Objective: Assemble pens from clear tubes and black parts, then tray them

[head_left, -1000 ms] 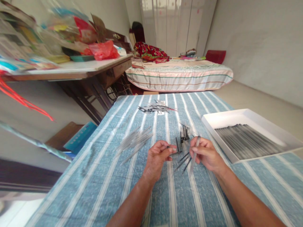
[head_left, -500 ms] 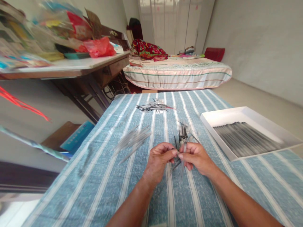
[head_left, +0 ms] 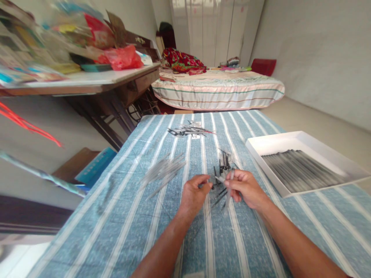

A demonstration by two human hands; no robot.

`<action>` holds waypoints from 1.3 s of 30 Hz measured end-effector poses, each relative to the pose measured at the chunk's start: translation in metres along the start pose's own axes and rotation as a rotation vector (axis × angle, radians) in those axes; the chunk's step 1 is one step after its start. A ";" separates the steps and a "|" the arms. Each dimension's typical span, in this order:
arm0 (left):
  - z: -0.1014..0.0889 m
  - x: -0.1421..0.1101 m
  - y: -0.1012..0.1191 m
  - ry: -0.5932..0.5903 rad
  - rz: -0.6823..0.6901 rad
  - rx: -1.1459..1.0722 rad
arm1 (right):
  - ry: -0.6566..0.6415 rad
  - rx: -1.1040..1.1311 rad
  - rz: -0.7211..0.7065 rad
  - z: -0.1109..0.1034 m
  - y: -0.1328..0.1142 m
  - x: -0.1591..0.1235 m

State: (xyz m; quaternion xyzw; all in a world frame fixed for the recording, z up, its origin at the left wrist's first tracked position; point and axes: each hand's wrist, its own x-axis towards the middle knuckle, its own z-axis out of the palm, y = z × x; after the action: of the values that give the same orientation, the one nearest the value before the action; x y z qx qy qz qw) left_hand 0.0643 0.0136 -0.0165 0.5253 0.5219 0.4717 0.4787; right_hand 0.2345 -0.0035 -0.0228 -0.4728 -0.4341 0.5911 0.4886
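My right hand (head_left: 246, 188) pinches thin translucent plastic strips (head_left: 228, 197); one hangs down and a short pale end points left from the fingertips. To its left, my left hand (head_left: 194, 195) has curled fingers, with a small dark bit at the thumb tip that I cannot make out. Below and behind the fingers lies a pile of thin black pieces (head_left: 224, 160) on the striped cloth. A loose bundle of translucent grey strips (head_left: 164, 172) lies farther left. Another heap of thin black and grey pieces (head_left: 188, 130) lies at the far end, partly over a white label.
An open white box (head_left: 272, 135) at the right holds a row of dark thin sticks (head_left: 301, 170). The blue-and-white striped cloth (head_left: 127, 231) covers the table. A cluttered desk (head_left: 116, 77) stands at the left, a bed (head_left: 217, 90) beyond the far edge.
My hands, which met at the fingertips, have come apart a little. The right hand has shifted slightly right with the strips, and their pale end now shows.
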 end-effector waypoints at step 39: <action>-0.001 -0.010 0.010 -0.339 -0.107 -0.063 | 0.236 0.287 -0.307 -0.016 -0.013 0.007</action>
State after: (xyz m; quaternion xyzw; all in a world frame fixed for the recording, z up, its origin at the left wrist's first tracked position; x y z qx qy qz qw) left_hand 0.0642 0.0034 -0.0061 0.5534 0.4460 0.3664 0.6005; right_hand 0.2519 0.0062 -0.0136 -0.3927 -0.3523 0.5061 0.6823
